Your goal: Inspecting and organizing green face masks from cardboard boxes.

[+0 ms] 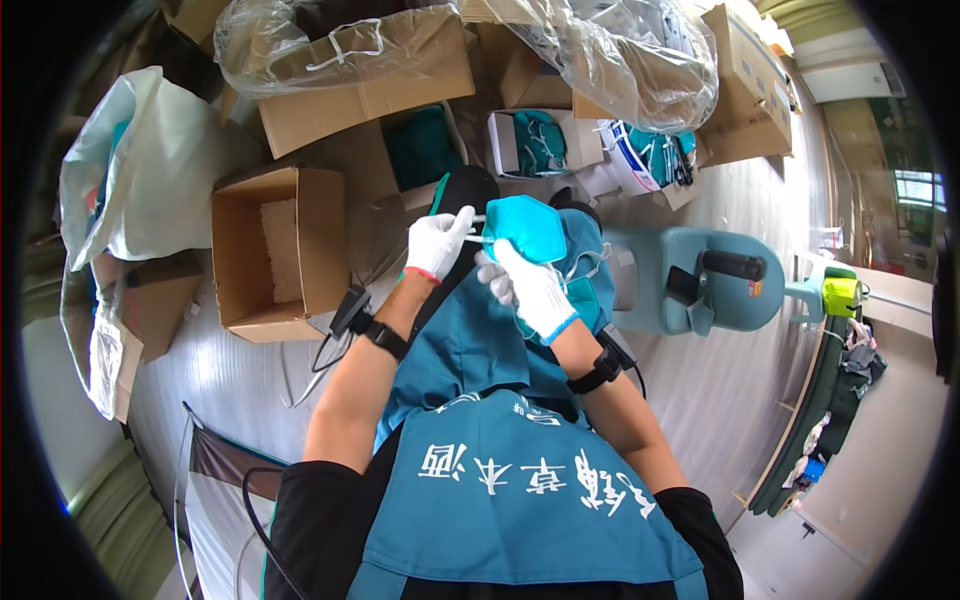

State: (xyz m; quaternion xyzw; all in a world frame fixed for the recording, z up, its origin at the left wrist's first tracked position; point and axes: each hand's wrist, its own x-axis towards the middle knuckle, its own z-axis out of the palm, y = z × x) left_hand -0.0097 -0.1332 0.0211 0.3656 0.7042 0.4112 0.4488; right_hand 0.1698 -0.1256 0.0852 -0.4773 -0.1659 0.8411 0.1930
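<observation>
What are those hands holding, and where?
A teal face mask: the left hand pinches its white straps; the right hand grips its lower edge.

Glare whitens the floor (735, 205) at right; edges curve into black.

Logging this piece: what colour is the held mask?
The mask is bright turquoise, seen best in the head view.

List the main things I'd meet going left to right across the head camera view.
White sack, open cardboard box, white-gloved left hand, teal mask, grey-blue stool, yellow-green bag.
</observation>
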